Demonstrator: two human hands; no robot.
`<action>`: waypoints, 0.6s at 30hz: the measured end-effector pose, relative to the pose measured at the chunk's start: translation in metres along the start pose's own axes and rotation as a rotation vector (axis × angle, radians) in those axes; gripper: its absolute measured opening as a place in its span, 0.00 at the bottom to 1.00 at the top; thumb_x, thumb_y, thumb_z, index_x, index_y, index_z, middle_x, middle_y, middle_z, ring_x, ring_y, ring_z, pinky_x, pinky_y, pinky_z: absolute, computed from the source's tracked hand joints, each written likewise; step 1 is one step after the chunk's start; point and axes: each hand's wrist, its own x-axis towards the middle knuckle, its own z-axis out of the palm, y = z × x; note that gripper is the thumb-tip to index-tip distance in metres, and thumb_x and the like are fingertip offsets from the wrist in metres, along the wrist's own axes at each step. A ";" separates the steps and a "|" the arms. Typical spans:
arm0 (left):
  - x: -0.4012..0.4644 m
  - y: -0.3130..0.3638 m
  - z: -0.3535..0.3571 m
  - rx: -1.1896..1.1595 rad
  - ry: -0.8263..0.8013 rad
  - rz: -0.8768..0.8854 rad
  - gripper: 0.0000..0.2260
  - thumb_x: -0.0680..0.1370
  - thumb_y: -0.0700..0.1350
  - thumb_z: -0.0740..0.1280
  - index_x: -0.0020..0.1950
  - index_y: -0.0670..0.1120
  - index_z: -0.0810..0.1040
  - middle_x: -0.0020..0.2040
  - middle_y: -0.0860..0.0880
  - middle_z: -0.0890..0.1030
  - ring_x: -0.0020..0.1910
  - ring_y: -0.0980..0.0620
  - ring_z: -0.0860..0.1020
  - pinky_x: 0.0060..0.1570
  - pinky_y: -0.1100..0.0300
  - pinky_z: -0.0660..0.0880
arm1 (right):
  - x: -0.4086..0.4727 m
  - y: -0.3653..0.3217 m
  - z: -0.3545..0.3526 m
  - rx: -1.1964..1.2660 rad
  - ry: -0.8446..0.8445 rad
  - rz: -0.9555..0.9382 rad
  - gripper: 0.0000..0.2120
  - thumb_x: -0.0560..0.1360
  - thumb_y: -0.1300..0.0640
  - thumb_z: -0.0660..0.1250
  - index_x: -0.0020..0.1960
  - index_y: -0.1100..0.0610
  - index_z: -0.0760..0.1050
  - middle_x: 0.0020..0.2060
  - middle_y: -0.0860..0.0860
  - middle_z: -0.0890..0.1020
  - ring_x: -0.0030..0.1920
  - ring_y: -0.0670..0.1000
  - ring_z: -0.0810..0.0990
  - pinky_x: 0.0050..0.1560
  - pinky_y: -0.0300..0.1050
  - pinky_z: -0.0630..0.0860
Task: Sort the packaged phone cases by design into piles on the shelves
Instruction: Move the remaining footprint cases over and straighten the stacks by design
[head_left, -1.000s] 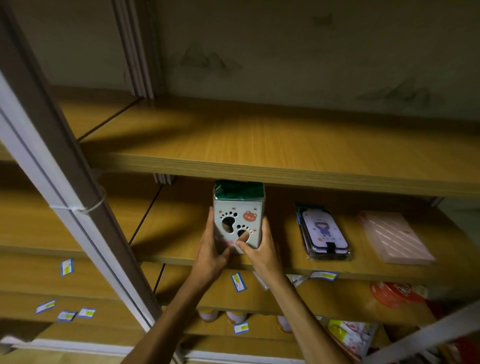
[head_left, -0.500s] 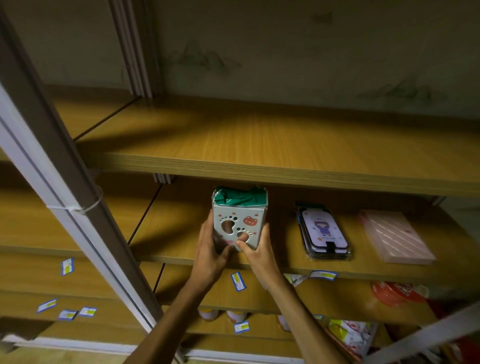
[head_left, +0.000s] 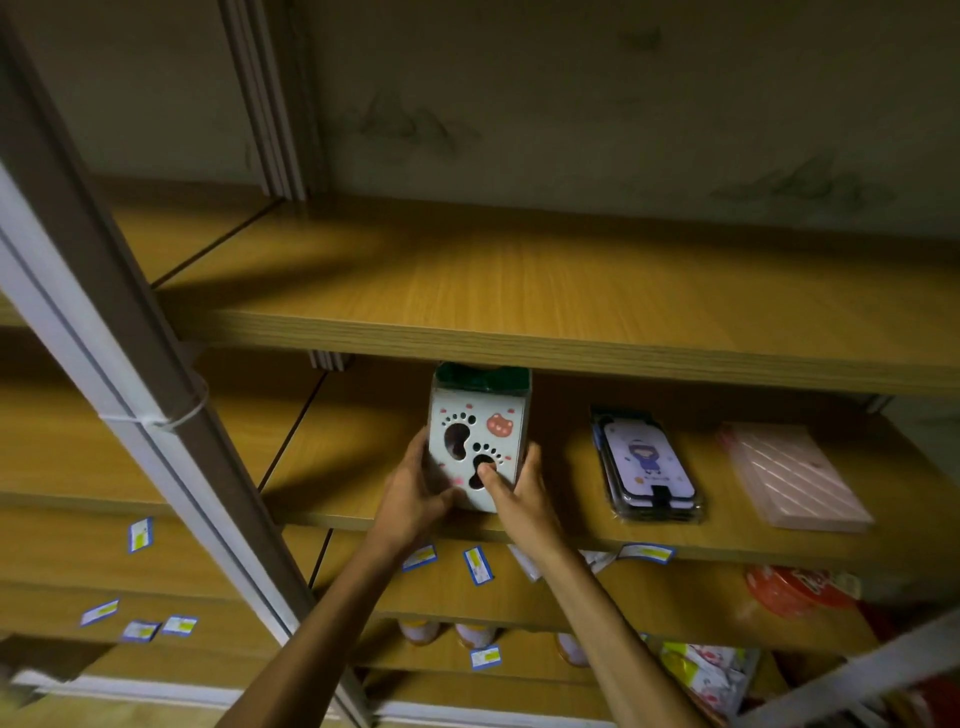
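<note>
Holding item: footprint-pattern pack (head_left: 475, 447), gripped at its lower corners by left hand (head_left: 415, 491) and right hand (head_left: 519, 493), thumbs curled over the front, near edge at the middle shelf (head_left: 363, 499). Beyond the right fingers: girl-design pile (head_left: 647, 467), then pink pack (head_left: 795, 480), well apart. Handling note: lower it flat, square to the shelf front, with a clear gap from neighbouring designs; release both hands together.

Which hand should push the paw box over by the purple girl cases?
Probably the left hand: it grips the paw box on the side away from the purple girl cases. The right hand sits between them.
</note>
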 end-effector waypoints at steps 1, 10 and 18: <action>0.002 -0.001 -0.001 0.024 -0.007 -0.025 0.34 0.70 0.38 0.76 0.72 0.48 0.65 0.54 0.58 0.78 0.53 0.57 0.79 0.43 0.73 0.75 | 0.003 -0.002 -0.001 0.023 -0.001 0.007 0.40 0.79 0.42 0.59 0.78 0.51 0.37 0.78 0.51 0.54 0.76 0.55 0.58 0.71 0.51 0.60; 0.031 -0.006 -0.016 0.184 -0.175 -0.293 0.20 0.62 0.57 0.77 0.49 0.55 0.74 0.52 0.48 0.77 0.54 0.46 0.76 0.55 0.46 0.77 | 0.027 -0.003 0.003 -0.128 -0.005 0.025 0.39 0.77 0.40 0.60 0.78 0.55 0.44 0.78 0.53 0.45 0.78 0.55 0.44 0.75 0.53 0.49; 0.031 0.005 -0.016 0.099 -0.197 -0.276 0.07 0.72 0.44 0.74 0.47 0.47 0.79 0.45 0.48 0.81 0.46 0.49 0.80 0.44 0.54 0.79 | 0.039 -0.002 -0.001 -0.381 -0.028 0.061 0.39 0.77 0.34 0.54 0.78 0.56 0.47 0.78 0.54 0.45 0.77 0.55 0.40 0.75 0.54 0.43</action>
